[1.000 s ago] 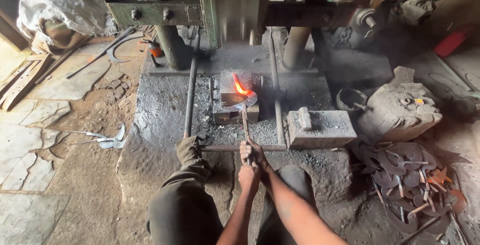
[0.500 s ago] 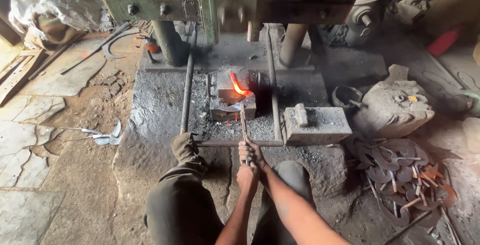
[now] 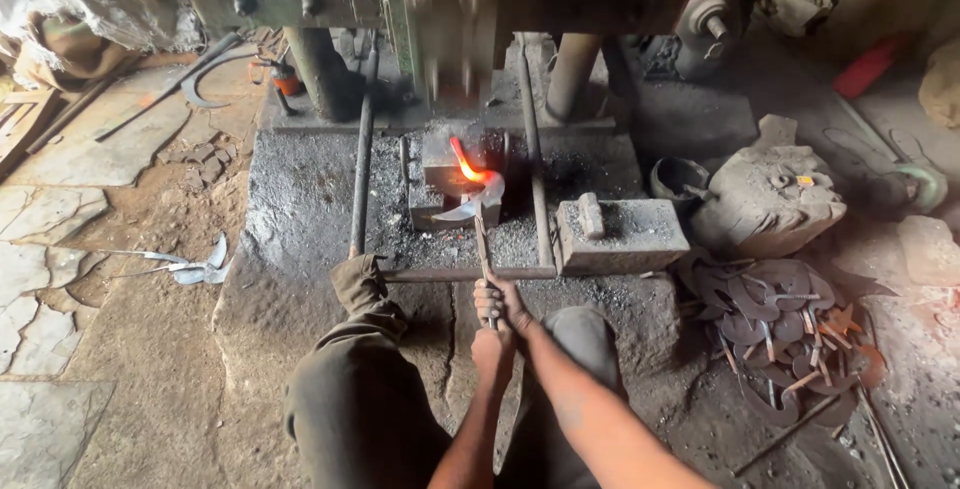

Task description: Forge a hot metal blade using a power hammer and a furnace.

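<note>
Gripping tongs [image 3: 482,249], glowing blade [image 3: 470,184]

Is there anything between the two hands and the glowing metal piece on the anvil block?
Only the tongs that both hands grip, left hand behind right hand. They cross a horizontal bar and reach the glowing blade on the anvil block. Nothing else visibly blocks that line.

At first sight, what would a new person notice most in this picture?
The glowing orange blade stands out at the centre, lying on the dark anvil block under the blurred hammer machine. Below it, the right hand and left hand grip the tongs; a heap of curved blades lies right.
</note>
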